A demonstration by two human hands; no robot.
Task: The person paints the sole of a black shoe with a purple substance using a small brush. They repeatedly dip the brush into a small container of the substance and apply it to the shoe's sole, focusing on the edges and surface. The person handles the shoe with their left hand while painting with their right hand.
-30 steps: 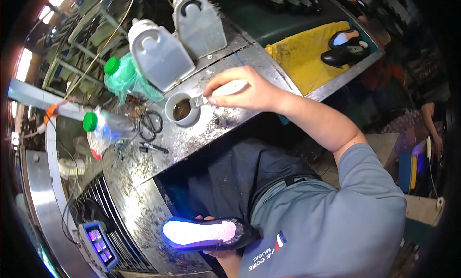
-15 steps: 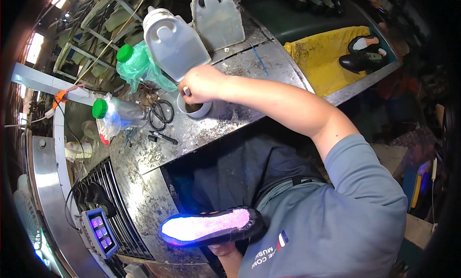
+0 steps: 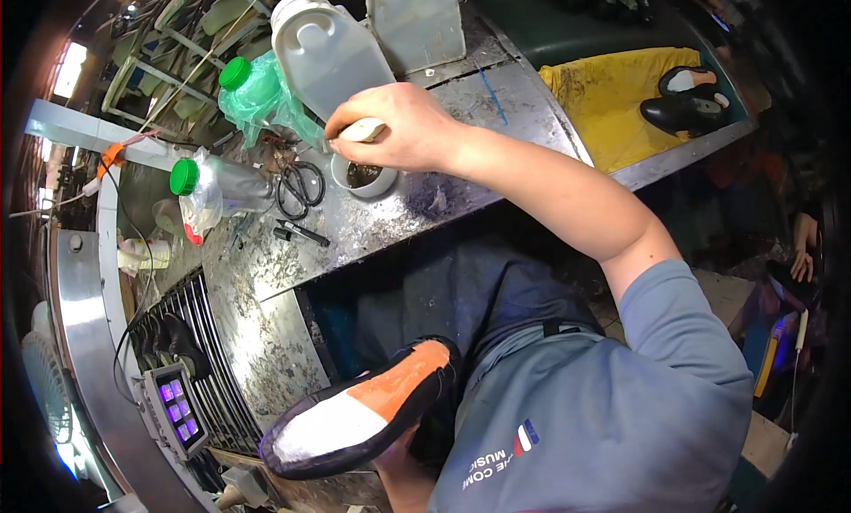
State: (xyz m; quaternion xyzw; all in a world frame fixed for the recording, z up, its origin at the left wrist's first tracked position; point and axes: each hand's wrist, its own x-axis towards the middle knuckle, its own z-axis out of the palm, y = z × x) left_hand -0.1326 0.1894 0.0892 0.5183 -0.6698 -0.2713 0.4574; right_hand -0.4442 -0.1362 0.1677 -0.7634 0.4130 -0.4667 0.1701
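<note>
My left hand (image 3: 399, 455) grips a dark shoe (image 3: 332, 424) from beneath, most of its fingers hidden. The shoe's underside faces up, white over the front part and orange toward the heel. My right hand (image 3: 403, 128) is closed around a brush (image 3: 363, 130) whose pale rounded handle end sticks up; its working end is hidden behind the fingers. Just under that hand stands a small white bowl (image 3: 379, 189) holding brown, thick-looking stuff (image 3: 362, 174). Left of the bowl lie black-handled scissors (image 3: 301, 190) and a black marker (image 3: 303, 234).
Large translucent jugs (image 3: 332, 66) stand behind the bowl, near green-capped bottles (image 3: 184, 176). A lamp (image 3: 182, 411) with purple lights sits at lower left beside a metal grille (image 3: 226, 371). Two dark shoes (image 3: 683, 114) rest on a yellow cloth (image 3: 598, 105) at far right.
The shoe has tilted and shifted toward the lower left, and the bright violet glow has left its underside. My right hand has turned and lifted slightly, with the brush handle now pointing up.
</note>
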